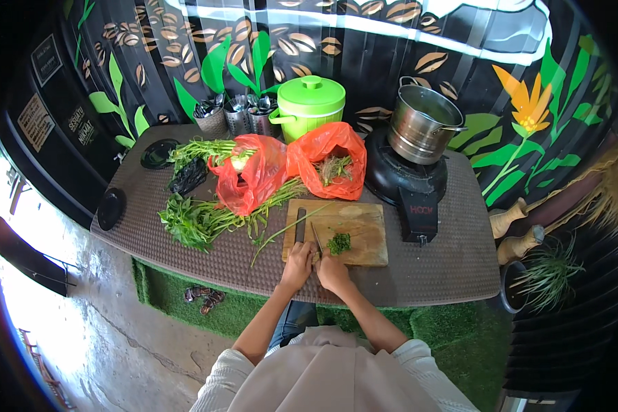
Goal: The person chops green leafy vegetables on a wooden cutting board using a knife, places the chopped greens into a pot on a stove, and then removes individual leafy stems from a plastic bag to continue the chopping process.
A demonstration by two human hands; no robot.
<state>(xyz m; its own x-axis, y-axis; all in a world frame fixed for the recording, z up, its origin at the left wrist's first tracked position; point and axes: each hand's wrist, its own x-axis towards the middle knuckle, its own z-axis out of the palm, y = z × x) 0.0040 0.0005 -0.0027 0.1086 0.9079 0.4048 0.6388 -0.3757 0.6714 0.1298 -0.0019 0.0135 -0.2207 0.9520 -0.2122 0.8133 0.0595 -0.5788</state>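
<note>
The right hand (332, 273) holds a slim metal knife (316, 235) in a firm grip beside finely chopped dark-green herbs (339, 242) on a rectangular wooden cutting board (369, 232), while the left hand (297, 266), its contents unclear, seems safest curled clear of the edge.

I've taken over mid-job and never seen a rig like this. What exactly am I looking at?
There's no robot: these are a person's bare hands, filmed from above by a head-worn fisheye camera, which bends straight edges. The right hand grips a knife over a wooden cutting board. The left hand is close beside it; what its fingers hold is unclear. Chopped greens lie on the board. Elsewhere on the table are leafy stalks, red plastic bags, a lidded green container and a steel pot on a black stove.
</note>
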